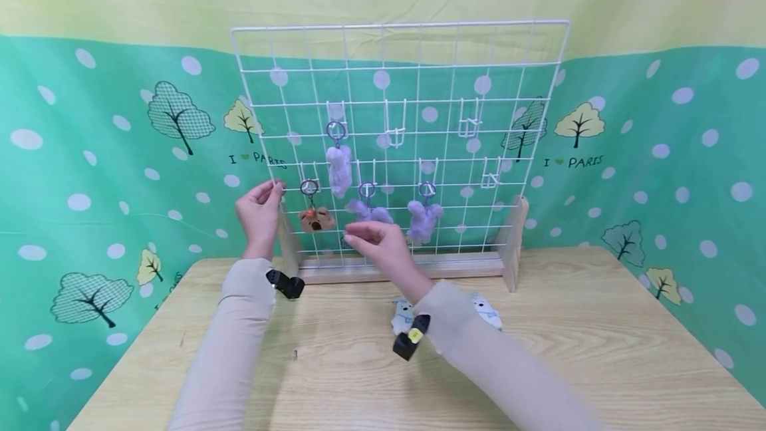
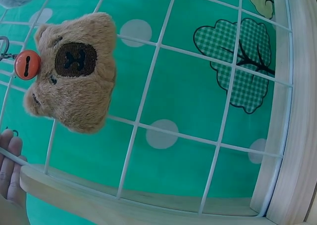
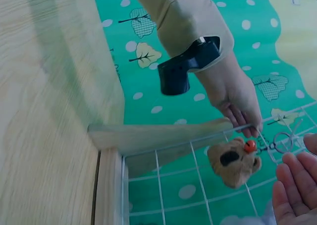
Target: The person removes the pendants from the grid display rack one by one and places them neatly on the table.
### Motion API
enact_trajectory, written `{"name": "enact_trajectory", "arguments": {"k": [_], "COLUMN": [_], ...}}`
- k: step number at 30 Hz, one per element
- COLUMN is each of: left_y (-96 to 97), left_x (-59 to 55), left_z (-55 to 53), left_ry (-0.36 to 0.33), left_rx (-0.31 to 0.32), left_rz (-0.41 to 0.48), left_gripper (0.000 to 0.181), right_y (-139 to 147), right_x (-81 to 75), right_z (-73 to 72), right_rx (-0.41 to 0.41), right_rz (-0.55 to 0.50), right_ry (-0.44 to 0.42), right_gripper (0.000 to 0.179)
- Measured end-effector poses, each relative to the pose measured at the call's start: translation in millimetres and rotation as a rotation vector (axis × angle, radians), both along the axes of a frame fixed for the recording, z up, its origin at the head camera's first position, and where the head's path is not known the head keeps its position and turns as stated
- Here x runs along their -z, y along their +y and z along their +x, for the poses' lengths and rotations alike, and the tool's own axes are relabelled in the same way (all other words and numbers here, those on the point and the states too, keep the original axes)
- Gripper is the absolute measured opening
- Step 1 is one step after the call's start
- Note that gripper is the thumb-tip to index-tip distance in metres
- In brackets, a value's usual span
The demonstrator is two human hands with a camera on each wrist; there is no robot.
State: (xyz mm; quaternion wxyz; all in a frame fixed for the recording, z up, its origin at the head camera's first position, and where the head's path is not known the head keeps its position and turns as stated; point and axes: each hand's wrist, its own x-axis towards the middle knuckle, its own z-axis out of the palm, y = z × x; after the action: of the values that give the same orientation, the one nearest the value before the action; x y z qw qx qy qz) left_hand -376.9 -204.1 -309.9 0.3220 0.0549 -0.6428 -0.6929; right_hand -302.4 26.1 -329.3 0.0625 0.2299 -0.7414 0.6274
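My left hand (image 1: 258, 215) is at the left edge of a white wire grid (image 1: 419, 24), its thumb and fingertips pinching the edge wire. Just right of it, a brown bear keychain (image 2: 86, 93) with an orange bell (image 2: 26, 65) hangs by its ring from a hook. My right hand (image 1: 383, 245) is in front of the grid between the bear and the lower purple plush keychains, fingers relaxed, holding nothing. Its fingers (image 3: 292, 183) show straight in the right wrist view. Purple plush keychains hang at the upper left (image 1: 340, 170), lower middle (image 1: 376, 213) and lower right (image 1: 424, 219).
White hooks without keychains, one of them at the upper right (image 1: 469, 126), are on the grid. A wooden stand (image 1: 512, 245) supports it on the wooden table (image 1: 335, 378). Two white-and-blue plush figures (image 1: 487, 312) lie there, partly behind my right forearm. Patterned cloth (image 1: 688, 171) surrounds the table.
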Motion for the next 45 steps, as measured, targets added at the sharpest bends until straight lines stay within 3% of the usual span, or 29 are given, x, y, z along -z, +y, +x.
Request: {"name": "enact_trajectory", "arguments": {"k": [7,15,20,28,38,45], "left_y": [-0.7,0.8,1.4,-0.1,0.5,-0.4], "left_x": [-1.2,-0.4,-1.3,-0.8,0.7,0.7], "left_z": [1.9,0.6,1.6,0.5,-3.6,-1.0], "left_ry": [0.005,-0.010,-0.016,-0.008,0.020,0.021], "left_rx": [0.000,0.003,0.004,-0.001,0.009,-0.002], "left_rz": [0.011,0.007,0.000,-0.003,-0.012,-0.011], "left_gripper": [0.026,0.027,0.027,0.027,0.027,0.025], "right_y": [-39.7,-66.1,-78.8,-98.3,-108.8,-110.3], "right_x": [-10.0,-18.4,-22.8,-26.4,-27.1,-27.9], "right_z": [-15.3,-28.6,-35.6,-37.7,-41.6,-35.4], "right_rx": [0.023,0.132,0.190,0.266,0.279,0.279], "right_rz": [-0.091,-0.127,-0.202,-0.311,-0.515,-0.541], "right_ry": [0.017,0.046,0.014,-0.038,-0.204,-0.203], "right_gripper": [0.032,0.033,0.030,0.029,0.019,0.010]}}
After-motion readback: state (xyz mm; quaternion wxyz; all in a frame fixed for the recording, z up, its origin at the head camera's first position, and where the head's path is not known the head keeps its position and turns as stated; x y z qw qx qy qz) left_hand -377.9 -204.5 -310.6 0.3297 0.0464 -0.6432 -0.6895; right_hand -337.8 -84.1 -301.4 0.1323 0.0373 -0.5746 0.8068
